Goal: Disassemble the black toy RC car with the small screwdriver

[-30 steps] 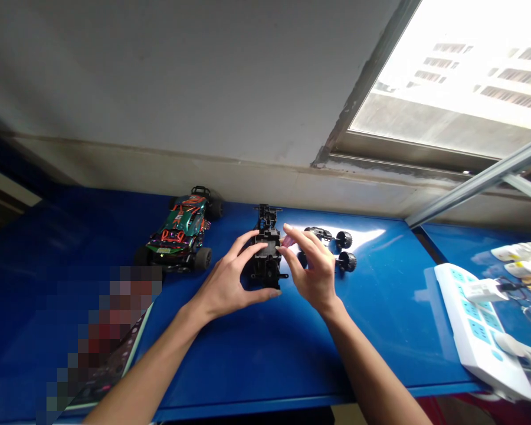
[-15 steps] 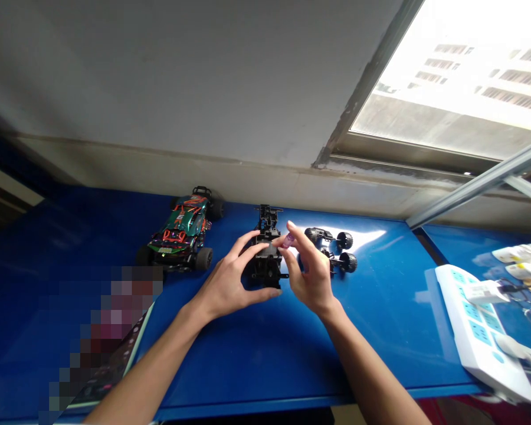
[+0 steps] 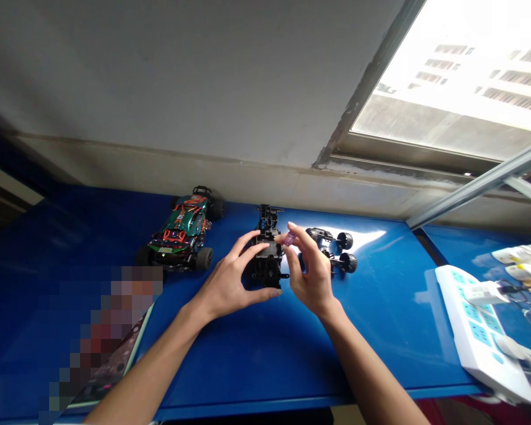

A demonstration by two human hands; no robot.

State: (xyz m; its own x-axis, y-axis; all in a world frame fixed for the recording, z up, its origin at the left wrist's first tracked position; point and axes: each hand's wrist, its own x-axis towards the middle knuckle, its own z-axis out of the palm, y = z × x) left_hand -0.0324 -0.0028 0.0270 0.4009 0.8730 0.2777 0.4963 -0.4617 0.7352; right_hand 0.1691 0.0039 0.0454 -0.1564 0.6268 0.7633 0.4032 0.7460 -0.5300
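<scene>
A: where's the black chassis [image 3: 269,268]; what's on it?
B: on the tabletop [image 3: 256,354], mid-view, long axis pointing away from the wearer; left grip [image 3: 223,286] is spread around it from the left, fingertips at the middle section, thumb at the near end; looks braced rather than clenched hard.
A: why so wide?
B: my read: stops it skating on that glossy surface; leaves its right side reachable.
A: right grip [image 3: 312,274]?
B: thumb and finger pinched on a small purplish see-through piece [image 3: 289,238], just beside the chassis's right edge; fingertip hold probably because it's tiny; can't tell what it is.
A: anything blocking?
B: right grip hides part of the black wheeled assemblies [image 3: 347,262] behind it; left fingers cover some of the chassis; wall [image 3: 265,106] limits room at the far side.
A: and the rest?
B: green and orange toy car [image 3: 179,224] on its wheels, left of the chassis, clear of both arms; printed sheet [image 3: 117,359] nearer, partly pixelated, left forearm across its edge; white power strip [image 3: 495,366] well apart at right, plugs in.
</scene>
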